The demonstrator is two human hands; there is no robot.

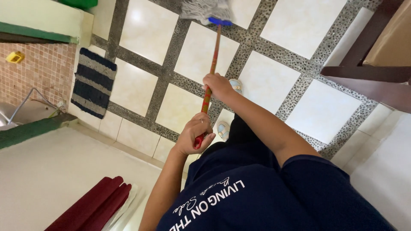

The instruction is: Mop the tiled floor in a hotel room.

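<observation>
Mid-mopping: left hand (195, 136) and right hand (218, 85) wrapped tight around mop handle (211, 64), mop head (205, 10) at frame top, needing pull across tiled floor (265, 81).

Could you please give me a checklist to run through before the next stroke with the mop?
1. Left hand closed around the red end of the mop handle: ok.
2. Right hand closed around the handle further along: ok.
3. Mop head flat on the tiled floor: cannot tell, it is blurred.
4. Feet apart from the mop head: ok.
5. Striped mat apart from the mop head: ok.
6. Dark wooden furniture apart from the handle: ok.
</observation>
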